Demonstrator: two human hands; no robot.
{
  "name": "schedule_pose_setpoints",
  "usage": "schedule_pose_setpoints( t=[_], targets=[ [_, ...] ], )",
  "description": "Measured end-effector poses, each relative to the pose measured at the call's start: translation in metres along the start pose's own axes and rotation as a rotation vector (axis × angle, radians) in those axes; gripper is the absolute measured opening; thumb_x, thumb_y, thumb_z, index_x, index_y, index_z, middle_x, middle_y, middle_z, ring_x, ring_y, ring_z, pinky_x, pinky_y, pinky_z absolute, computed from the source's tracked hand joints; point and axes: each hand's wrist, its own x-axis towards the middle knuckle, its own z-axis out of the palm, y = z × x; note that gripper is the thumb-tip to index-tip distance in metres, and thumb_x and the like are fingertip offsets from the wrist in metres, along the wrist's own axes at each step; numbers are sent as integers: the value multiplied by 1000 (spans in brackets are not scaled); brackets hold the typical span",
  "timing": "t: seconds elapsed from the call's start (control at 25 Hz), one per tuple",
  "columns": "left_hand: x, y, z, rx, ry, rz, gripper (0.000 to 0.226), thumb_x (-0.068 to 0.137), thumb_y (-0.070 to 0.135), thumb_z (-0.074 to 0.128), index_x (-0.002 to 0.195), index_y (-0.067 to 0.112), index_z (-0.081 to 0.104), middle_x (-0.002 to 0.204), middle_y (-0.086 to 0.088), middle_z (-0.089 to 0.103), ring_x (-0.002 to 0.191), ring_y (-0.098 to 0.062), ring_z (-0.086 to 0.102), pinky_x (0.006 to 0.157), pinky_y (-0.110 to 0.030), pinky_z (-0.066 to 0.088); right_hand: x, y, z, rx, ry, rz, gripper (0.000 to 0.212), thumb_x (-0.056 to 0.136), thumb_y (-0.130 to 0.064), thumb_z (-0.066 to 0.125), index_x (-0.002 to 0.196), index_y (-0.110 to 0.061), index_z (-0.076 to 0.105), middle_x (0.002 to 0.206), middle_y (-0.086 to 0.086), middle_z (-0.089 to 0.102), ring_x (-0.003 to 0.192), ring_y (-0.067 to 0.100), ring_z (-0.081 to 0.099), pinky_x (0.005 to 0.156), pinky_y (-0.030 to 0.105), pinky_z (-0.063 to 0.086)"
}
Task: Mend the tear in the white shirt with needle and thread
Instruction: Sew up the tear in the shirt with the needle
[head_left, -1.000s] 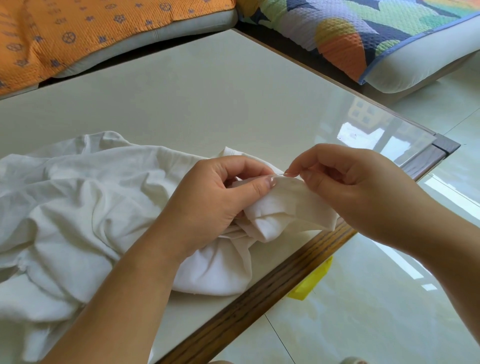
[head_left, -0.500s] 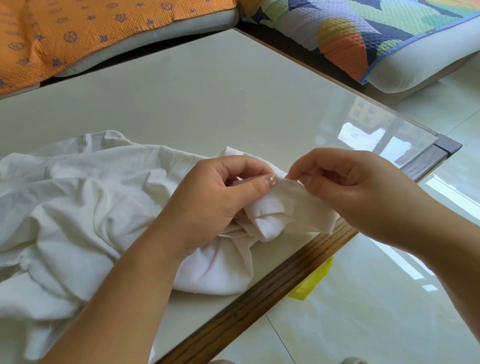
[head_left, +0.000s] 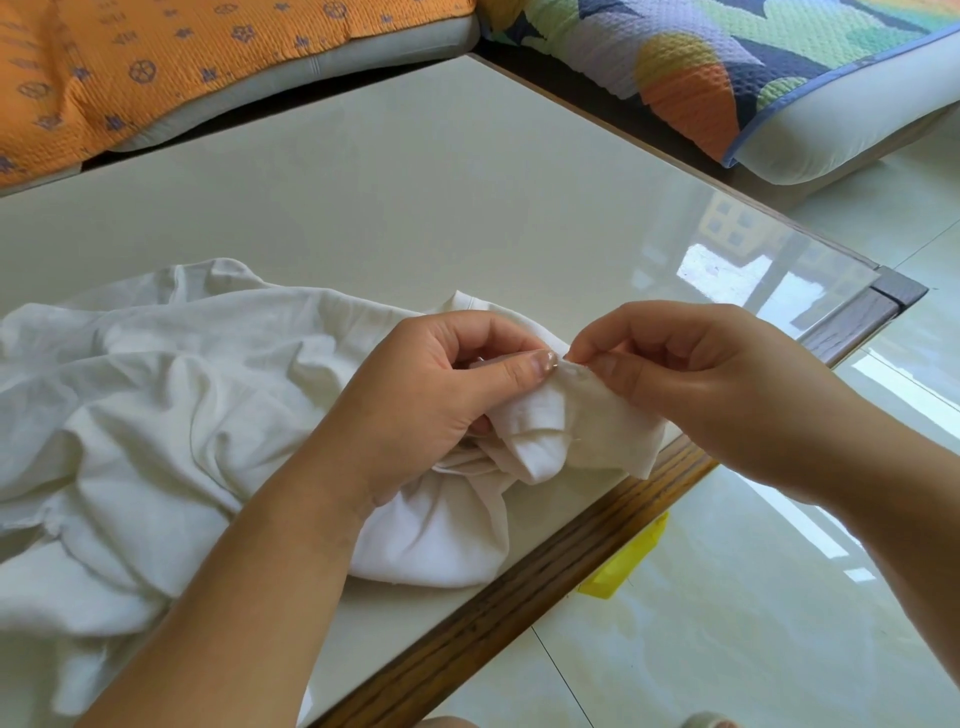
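A crumpled white shirt (head_left: 156, 405) lies on the pale table (head_left: 415, 197), bunched toward the near edge. My left hand (head_left: 441, 395) pinches a fold of the shirt between thumb and fingers. Close beside it, my right hand (head_left: 691, 384) pinches the same fold at its top edge, thumb and forefinger pressed together at the seam. A thin needle (head_left: 563, 364) is barely visible between the two thumbs; the thread is too fine to make out.
The table's wooden front edge (head_left: 519, 587) runs diagonally under the shirt. An orange cushion (head_left: 182, 57) lies behind the table and a multicoloured cushion (head_left: 727, 62) at back right. A yellow object (head_left: 623, 561) sits on the tiled floor below the edge.
My right hand's fingertips have shifted slightly down onto the fold's edge, closer to my left thumb. The shirt and my left hand have stayed almost still.
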Motion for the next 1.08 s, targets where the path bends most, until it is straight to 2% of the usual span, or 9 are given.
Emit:
schedule_pose_setpoints(
  t=[0.08,0.24,0.4,0.52,0.68,0.84,0.96,1.04,1.08],
  targets=[
    [0,-1,1,3,4,-3,15,72,28,72,80,16,76,76,-2,73,73,-12,70,61,-21,53,1,1,2,48,12,0,13,86,-31,58,87,-35,70,80,-1,70,78,25,64,76,43,53],
    [-1,-1,7,-18,8,-17,21,68,25,71,84,11,76,69,-1,72,63,-8,68,52,-18,50,3,0,5,182,6,11,7,88,-20,65,82,-24,68,75,-5,72,67,7,61,65,25,49],
    [0,-2,8,-36,36,-22,20,69,25,73,84,12,77,70,-3,72,63,-9,68,51,-19,50,2,-1,4,165,-4,21,8,89,-18,64,88,-26,66,73,2,71,63,15,64,68,33,54],
    [0,-2,8,-27,41,-32,23,69,27,73,86,11,78,74,-4,73,69,-11,70,55,-21,52,-1,-4,3,123,-19,6,18,92,-13,59,91,-29,67,75,3,71,64,14,67,68,25,56],
    [-1,-1,10,-40,30,-57,22,69,25,73,86,10,77,68,-3,71,61,-10,68,49,-20,51,-3,-6,5,73,-32,-1,28,95,-9,56,91,-33,71,74,1,71,63,11,68,68,20,55],
    [-1,0,10,-39,37,-96,17,72,24,74,85,13,77,68,-5,72,57,-16,68,47,-22,50,-3,-9,6,116,-40,60,19,93,-12,57,89,-27,68,76,2,73,66,14,70,70,30,59],
    [-2,-1,11,-11,49,-96,12,77,24,75,84,15,78,73,-7,73,64,-20,71,53,-26,54,0,-7,9,9,93,78,7,90,-25,62,84,-28,65,78,-3,73,69,14,70,74,40,59],
    [-1,-1,11,-14,69,-91,5,84,17,73,81,14,76,64,-1,68,53,-11,65,46,-20,49,5,-5,8,-21,260,67,7,91,-26,62,85,-28,64,84,-7,74,76,11,68,75,38,57],
    [-1,0,11,-24,74,-93,6,86,14,71,81,13,75,60,1,65,47,-8,60,42,-18,46,7,-5,5,55,320,78,6,93,-25,61,87,-25,64,87,-7,74,76,10,67,73,36,55]
  ],
)
